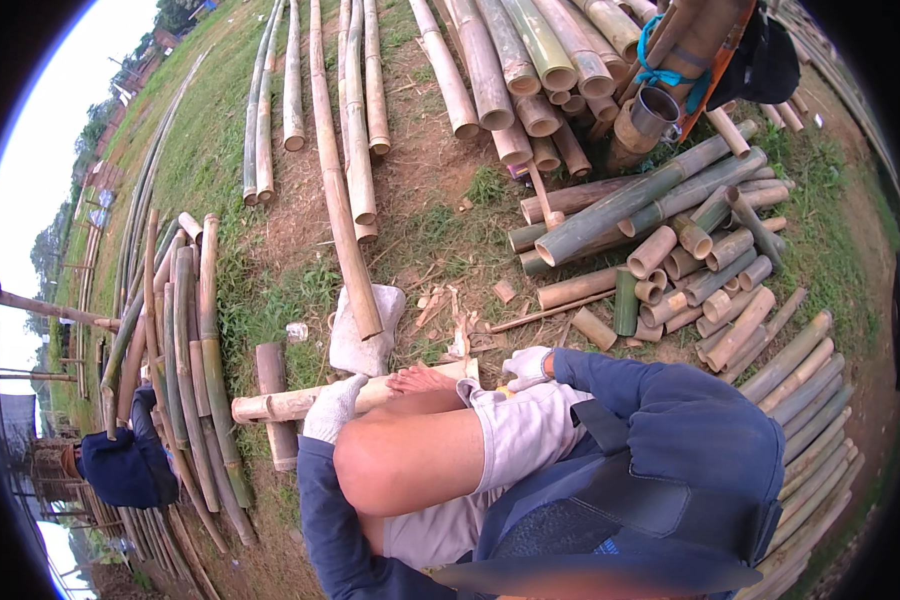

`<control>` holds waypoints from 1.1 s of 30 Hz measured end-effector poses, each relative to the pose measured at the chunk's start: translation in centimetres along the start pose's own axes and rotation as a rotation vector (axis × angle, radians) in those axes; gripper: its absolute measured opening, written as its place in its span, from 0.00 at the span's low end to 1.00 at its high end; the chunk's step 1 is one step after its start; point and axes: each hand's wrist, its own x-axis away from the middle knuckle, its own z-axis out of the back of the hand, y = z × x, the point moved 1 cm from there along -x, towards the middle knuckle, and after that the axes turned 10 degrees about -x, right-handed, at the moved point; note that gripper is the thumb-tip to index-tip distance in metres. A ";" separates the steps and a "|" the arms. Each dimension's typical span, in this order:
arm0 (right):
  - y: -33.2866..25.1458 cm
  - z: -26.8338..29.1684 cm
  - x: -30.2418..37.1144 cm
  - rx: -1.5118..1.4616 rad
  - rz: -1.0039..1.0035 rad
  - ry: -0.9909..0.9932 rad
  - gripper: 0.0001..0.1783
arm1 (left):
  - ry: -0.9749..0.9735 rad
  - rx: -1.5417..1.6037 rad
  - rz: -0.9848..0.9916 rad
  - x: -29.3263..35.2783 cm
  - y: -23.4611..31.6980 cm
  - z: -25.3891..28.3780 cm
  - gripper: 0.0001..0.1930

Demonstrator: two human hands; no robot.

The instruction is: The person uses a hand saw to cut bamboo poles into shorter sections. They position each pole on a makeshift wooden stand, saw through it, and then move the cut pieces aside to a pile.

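Note:
My left hand [333, 408], in a whitish knit glove, is closed over a pale split-looking bamboo piece [265, 407]. That piece lies crosswise over a short, darker bamboo log [272, 363]. A bare foot [425, 380] presses on the pale piece to the right of my left hand. Beyond its right end is my gloved right hand [525, 367], with the fingers curled. A small yellow bit shows just below the right hand, but what the fingers hold is hidden.
Ahead, a long bamboo pole [338, 205] rests its near end on a pale stone block [378, 345]. Cut bamboo pieces [650, 250] are heaped at the right, with long poles [490, 90] behind. Wood chips [435, 305] litter the ground. Another person [130, 465] is beside poles at left.

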 end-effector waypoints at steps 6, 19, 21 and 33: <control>0.4 0.3 -0.1 -0.015 0.000 -0.022 0.39 | 0.000 0.136 0.046 1.2 1.4 -0.3 0.24; 2.4 -1.6 -8.4 0.019 0.229 -0.126 0.21 | 0.315 -0.007 0.067 5.2 6.3 6.4 0.26; 3.9 -2.9 -10.6 -0.056 0.275 -0.113 0.21 | 0.364 -0.003 0.074 6.0 5.8 6.6 0.27; 4.3 -1.5 -11.5 -0.156 0.475 -0.252 0.25 | 0.042 0.284 0.164 -6.4 -10.2 -1.8 0.44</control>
